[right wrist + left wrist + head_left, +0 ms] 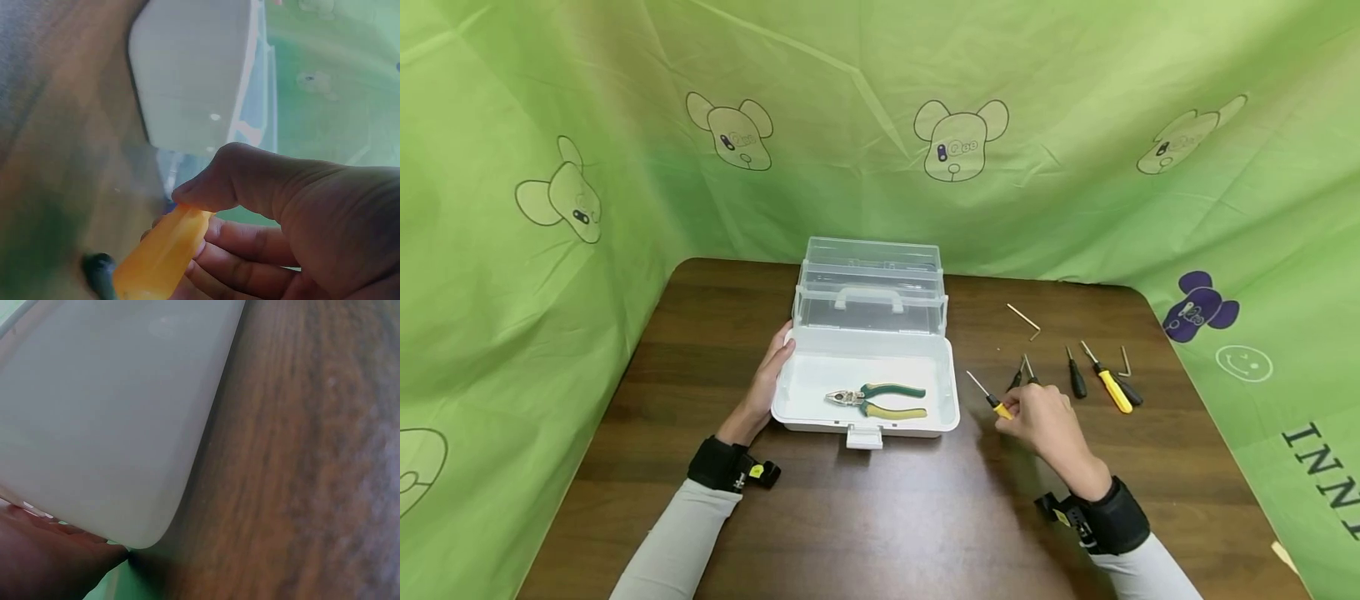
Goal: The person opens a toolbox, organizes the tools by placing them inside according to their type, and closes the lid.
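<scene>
A white plastic toolbox stands on the table with its clear lid raised. Inside lie pliers with green and yellow handles. My left hand grips the box's left side, thumb at the rim; in the left wrist view its fingers lie along the outer wall. To the right of the box, my right hand pinches a screwdriver by its yellow handle, the shaft pointing toward the box. The right wrist view shows the thumb over that handle.
Right of the box lie a hex key, a black screwdriver, a yellow-handled screwdriver, another black handle and a small hex key. More dark tools lie close behind my right hand. A green curtain hangs behind the table.
</scene>
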Motion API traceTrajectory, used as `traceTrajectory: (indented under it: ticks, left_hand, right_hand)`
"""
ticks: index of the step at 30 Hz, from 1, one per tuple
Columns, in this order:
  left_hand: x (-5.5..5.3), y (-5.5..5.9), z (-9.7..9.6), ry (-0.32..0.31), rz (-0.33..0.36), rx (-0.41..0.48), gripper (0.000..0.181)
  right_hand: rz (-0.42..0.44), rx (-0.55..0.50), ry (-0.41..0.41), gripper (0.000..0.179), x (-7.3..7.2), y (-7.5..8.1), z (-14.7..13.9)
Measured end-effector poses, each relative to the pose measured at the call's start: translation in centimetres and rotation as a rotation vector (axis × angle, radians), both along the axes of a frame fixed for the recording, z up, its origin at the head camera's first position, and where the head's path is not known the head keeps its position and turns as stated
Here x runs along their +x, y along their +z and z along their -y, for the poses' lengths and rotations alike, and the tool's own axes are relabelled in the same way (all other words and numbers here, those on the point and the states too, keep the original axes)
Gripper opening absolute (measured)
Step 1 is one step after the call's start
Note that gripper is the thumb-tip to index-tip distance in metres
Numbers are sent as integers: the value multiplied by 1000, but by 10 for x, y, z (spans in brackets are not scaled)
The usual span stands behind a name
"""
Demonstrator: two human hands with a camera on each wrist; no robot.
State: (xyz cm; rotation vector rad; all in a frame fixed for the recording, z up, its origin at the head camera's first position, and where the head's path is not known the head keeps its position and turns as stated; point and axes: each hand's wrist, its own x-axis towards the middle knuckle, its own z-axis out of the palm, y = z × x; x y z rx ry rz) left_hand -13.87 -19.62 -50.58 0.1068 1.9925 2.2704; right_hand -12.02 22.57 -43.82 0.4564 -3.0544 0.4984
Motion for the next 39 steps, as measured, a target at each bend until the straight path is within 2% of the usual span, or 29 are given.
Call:
traceTrajectory:
  ticks: [9, 14, 26, 39]
  left_hand:
    - [0, 2, 0, 1, -1, 21, 70]
    - [0, 2, -2, 3, -1, 29, 70]
    - [1, 4, -2, -3, 12, 4, 70]
    - [2, 3, -1, -2, 6, 0, 70]
  right_hand:
    - [-99, -10, 68, 12, 2, 32, 4]
    - [-128, 0, 105, 14, 2, 45, 9]
    - [-183, 4, 164, 15, -7, 66, 22]
    - [-200, -6, 212, 19, -29, 85, 38]
